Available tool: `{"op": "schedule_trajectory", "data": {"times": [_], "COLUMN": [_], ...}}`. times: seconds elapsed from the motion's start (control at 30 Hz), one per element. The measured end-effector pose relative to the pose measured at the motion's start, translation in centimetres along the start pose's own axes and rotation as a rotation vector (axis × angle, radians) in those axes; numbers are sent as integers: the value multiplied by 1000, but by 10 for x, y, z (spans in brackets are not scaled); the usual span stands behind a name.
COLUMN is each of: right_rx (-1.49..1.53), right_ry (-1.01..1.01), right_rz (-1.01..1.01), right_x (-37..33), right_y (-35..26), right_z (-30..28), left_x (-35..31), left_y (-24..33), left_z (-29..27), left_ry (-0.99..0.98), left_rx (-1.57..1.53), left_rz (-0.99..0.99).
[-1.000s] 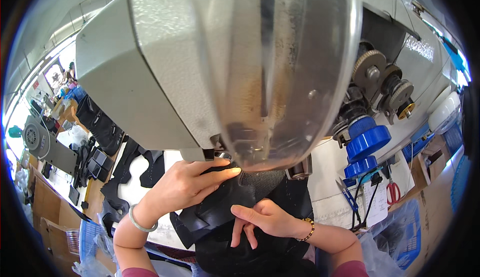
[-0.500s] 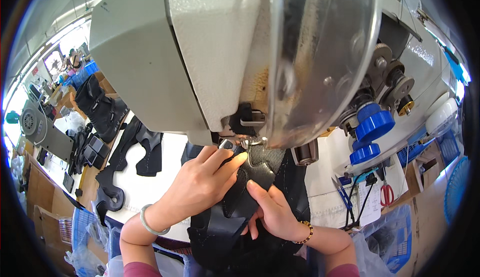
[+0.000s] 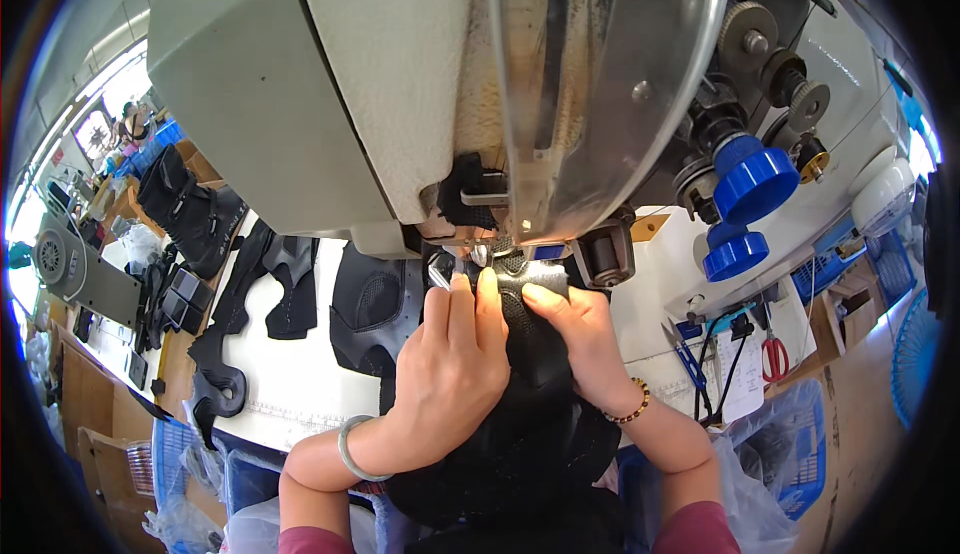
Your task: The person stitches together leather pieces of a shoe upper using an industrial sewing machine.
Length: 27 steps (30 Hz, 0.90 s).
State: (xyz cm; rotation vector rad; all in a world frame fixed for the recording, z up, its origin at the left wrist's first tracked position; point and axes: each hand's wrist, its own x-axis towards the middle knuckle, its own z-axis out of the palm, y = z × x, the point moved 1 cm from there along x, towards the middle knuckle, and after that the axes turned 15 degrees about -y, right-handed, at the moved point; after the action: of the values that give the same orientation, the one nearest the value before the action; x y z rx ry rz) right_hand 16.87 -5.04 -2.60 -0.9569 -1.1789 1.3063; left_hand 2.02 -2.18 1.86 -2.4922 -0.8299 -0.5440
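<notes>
A black shoe upper piece with textured mesh patches and a shiny panel lies under the needle area of a large sewing machine. My left hand has its fingers close together, their tips pressing the piece just below the presser foot. Beside those fingertips is a small silver-coloured part whose kind I cannot make out. My right hand grips the right edge of the piece, thumb on top and the other fingers mostly hidden. The rest of the black material hangs toward my lap.
Black cut pieces lie on the white tabletop at left, with a black boot behind. Blue knobs project from the machine at right. Red-handled scissors and blue-handled snips sit near the right edge.
The shoe upper piece has turned and moved up toward the needle. My left hand has shifted right and straightened upward; my right hand has moved up and right along the piece. The view has shifted slightly.
</notes>
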Motion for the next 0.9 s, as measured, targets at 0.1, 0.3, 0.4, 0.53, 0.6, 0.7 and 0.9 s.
{"op": "schedule_trajectory", "data": {"times": [0.1, 0.3, 0.4, 0.53, 0.6, 0.7, 0.9], "right_rx": [161, -25, -86, 59, 68, 119, 20], "right_ry": [-26, -30, -133, -331, -284, -293, -229], "right_rz": [-101, 29, 253, 223, 229, 251, 344], "right_x": [4, 4, -9, -23, -25, -24, -26], "right_y": [-8, -4, -29, -21, -22, -24, -34], "right_z": [-1, -20, -28, -47, -45, -45, -37], "left_x": [-4, -16, -22, -27, -28, -31, -32], "left_y": [-7, -52, -50, -50, -51, -51, -53], "left_z": [2, 17, 35, 50, 53, 50, 37], "left_ry": [67, 2, 102, 302, 351, 393, 325], "left_rx": [-182, -574, -527, -464, -473, -457, -426], "left_rz": [-8, 249, 280, 531, 561, 593, 588]}}
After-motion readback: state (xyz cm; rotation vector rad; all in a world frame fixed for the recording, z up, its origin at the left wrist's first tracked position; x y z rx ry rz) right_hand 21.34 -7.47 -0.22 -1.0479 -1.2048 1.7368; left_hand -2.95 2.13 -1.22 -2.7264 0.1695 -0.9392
